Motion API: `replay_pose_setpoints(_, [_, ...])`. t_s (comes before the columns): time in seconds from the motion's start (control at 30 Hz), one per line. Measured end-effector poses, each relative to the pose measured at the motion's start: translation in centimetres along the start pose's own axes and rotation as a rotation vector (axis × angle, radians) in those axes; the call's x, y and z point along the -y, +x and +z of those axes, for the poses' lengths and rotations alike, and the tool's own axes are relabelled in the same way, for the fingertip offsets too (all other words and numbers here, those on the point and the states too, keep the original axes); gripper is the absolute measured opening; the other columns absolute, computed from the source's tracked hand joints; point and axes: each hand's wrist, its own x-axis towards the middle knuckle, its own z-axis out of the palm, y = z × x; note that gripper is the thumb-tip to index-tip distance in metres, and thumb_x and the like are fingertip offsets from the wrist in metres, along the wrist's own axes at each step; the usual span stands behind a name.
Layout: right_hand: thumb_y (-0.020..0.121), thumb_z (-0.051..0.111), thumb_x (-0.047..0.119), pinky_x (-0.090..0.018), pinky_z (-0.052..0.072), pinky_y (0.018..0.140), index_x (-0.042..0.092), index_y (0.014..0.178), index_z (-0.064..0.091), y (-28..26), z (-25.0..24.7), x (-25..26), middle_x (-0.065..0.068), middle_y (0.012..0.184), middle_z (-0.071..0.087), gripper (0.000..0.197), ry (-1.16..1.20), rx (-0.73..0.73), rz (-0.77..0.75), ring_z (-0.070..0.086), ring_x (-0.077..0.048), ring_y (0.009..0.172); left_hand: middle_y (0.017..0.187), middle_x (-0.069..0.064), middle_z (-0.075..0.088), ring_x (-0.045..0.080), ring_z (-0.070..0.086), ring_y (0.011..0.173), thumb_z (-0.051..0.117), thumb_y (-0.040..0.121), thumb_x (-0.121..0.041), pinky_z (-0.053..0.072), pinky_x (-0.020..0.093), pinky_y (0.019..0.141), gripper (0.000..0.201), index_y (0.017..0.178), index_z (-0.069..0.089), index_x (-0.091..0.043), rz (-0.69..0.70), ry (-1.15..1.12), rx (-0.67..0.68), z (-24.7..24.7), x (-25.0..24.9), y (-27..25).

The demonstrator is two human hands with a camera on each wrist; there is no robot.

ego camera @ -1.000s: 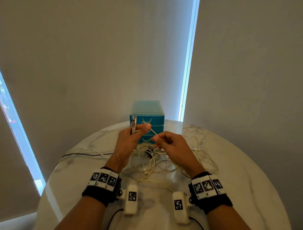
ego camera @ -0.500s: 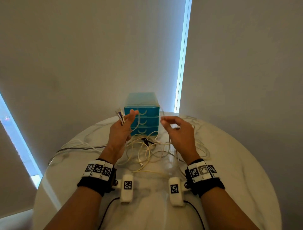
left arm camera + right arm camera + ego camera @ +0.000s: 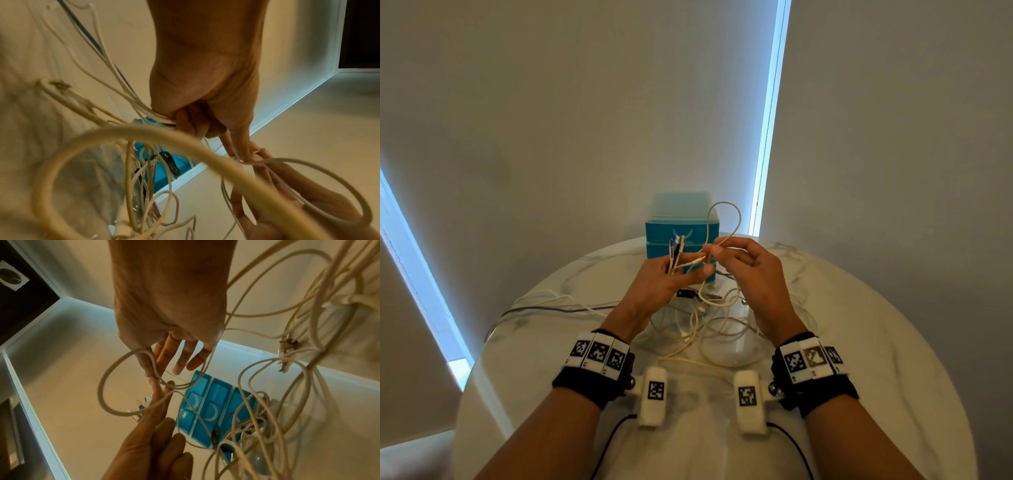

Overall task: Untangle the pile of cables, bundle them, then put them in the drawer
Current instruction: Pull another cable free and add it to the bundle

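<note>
A tangle of cream cables (image 3: 709,325) lies on the round marble table (image 3: 876,342) in front of a small blue drawer unit (image 3: 681,219). My left hand (image 3: 671,274) is raised above the pile and grips several cable ends, their plugs (image 3: 676,245) sticking up. My right hand (image 3: 726,251) pinches a cream cable whose loop (image 3: 726,219) arcs up before the drawers. In the right wrist view thumb and forefinger hold that loop (image 3: 115,374), the other fingers (image 3: 180,363) spread. The left wrist view shows the left hand (image 3: 197,125) closed round cable strands.
A dark cable (image 3: 558,310) trails off to the table's left edge. The drawer unit's three drawers (image 3: 213,407) are closed. Walls and bright window strips (image 3: 767,120) stand behind the table. Wrist camera modules (image 3: 652,394) hang below both wrists.
Both hands have come together again in front of the drawers. The right hand now pinches a cable and has lifted a loop of it, where half a second ago it held nothing visible.
</note>
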Motion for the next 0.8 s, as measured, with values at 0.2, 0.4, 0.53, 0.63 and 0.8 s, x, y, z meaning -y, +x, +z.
replay_pose_setpoints(0.2, [0.097,0.079,0.019,-0.022,0.058,0.091,0.017,0.123,0.074,-0.1,0.2,-0.1,0.005,0.114,0.082,0.027,0.016,0.028,0.015,0.075,-0.007,0.112,0.105,-0.005,0.083,0.011,0.078,0.103,0.083,0.092,-0.036,0.06,0.037,0.097,0.021,0.109,0.085,-0.023,0.075,0.019,-0.078,0.2,0.2,0.1])
replay_pose_setpoints(0.4, [0.089,0.086,0.019,-0.032,0.065,0.081,0.029,0.108,0.076,0.6,-0.9,-1.3,0.003,0.096,0.081,0.024,-0.252,-0.083,-0.009,0.078,-0.014,0.089,0.099,-0.005,0.083,0.009,0.079,0.096,0.083,0.094,-0.035,0.062,0.038,0.096,0.018,0.105,0.085,-0.021,0.099,-0.046,-0.287,-0.2,0.9,0.6])
replay_pose_setpoints(0.53, [0.091,0.081,0.014,-0.028,0.062,0.077,0.03,0.092,0.074,1.1,-2.5,-1.3,0.007,0.088,0.077,0.017,-0.356,-0.392,-0.108,0.074,-0.012,0.083,0.08,-0.017,0.079,-0.003,0.072,0.078,0.081,0.094,-0.038,0.052,0.026,0.081,0.021,0.108,0.084,-0.022,0.094,-0.152,-0.39,-0.6,0.6,1.0])
replay_pose_setpoints(0.63, [0.094,0.075,0.004,-0.014,0.055,0.071,0.027,0.091,0.075,1.3,-3.3,-2.4,0.004,0.099,0.075,0.023,-0.447,-0.455,-0.069,0.07,-0.012,0.088,0.057,-0.02,0.053,0.002,0.044,0.056,0.083,0.091,-0.044,0.034,0.026,0.062,0.026,0.107,0.084,-0.023,0.051,-0.266,-0.456,-1.5,1.4,1.5])
replay_pose_setpoints(0.8, [0.084,0.057,-0.017,-0.031,0.054,0.097,0.038,0.098,0.079,1.1,-2.6,-3.4,0.003,0.122,0.07,0.062,-0.685,-0.235,-0.053,0.063,-0.022,0.117,0.06,-0.008,0.038,0.009,0.026,0.052,0.082,0.092,-0.046,0.028,0.023,0.048,0.027,0.109,0.083,-0.025,0.046,-0.39,-0.454,-1.8,1.2,1.5])
